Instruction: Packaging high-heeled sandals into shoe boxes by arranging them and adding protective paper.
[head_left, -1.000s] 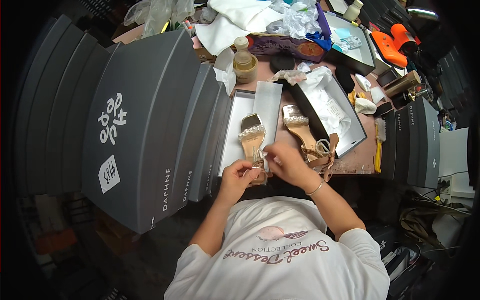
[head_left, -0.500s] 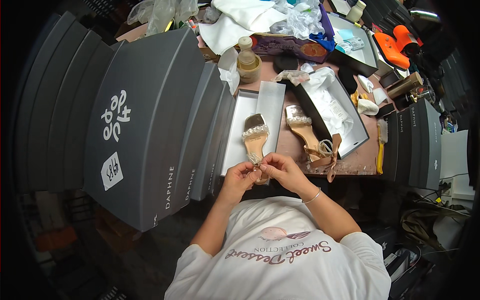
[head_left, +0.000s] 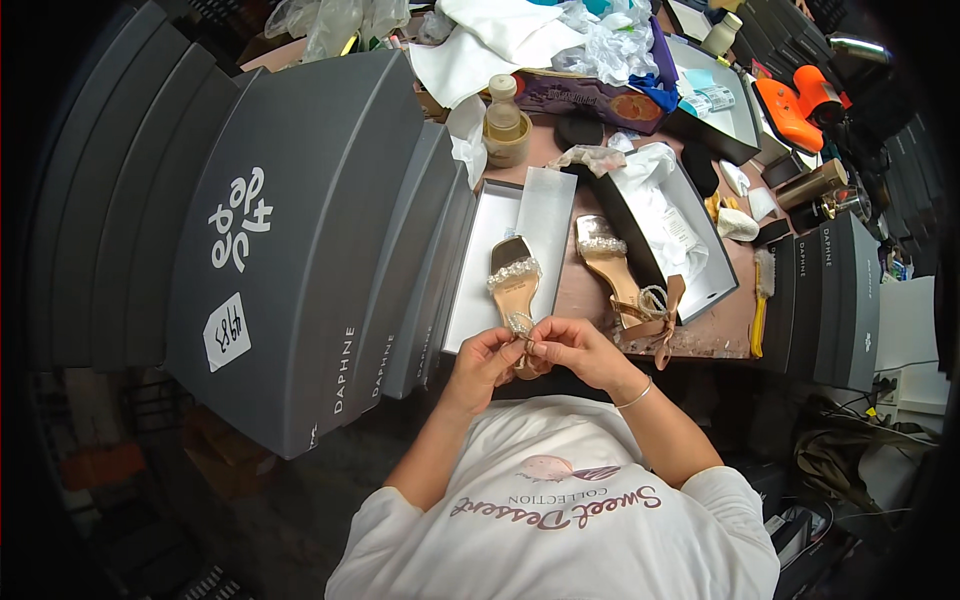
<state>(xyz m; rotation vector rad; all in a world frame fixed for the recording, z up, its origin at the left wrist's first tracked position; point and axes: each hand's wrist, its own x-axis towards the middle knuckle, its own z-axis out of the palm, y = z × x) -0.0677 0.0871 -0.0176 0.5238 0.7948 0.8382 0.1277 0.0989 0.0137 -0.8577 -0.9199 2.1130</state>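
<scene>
Two hands meet at the table's [head_left: 590,295] near edge: the left hand [head_left: 487,357] and right hand [head_left: 577,350] are pinched together on the heel end of a tan sandal [head_left: 513,288] with a beaded strap, and their fingertips hide whatever small piece they grip, perhaps a bead ornament. Stacked grey shoe boxes [head_left: 300,250] wall off the left, the white box lid [head_left: 478,270] lies under the sandal's toe, and a second sandal [head_left: 625,285] lies just right beside an open box [head_left: 700,250], leaving little free room. Since a second ago the held sandal has come nearer the body.
</scene>
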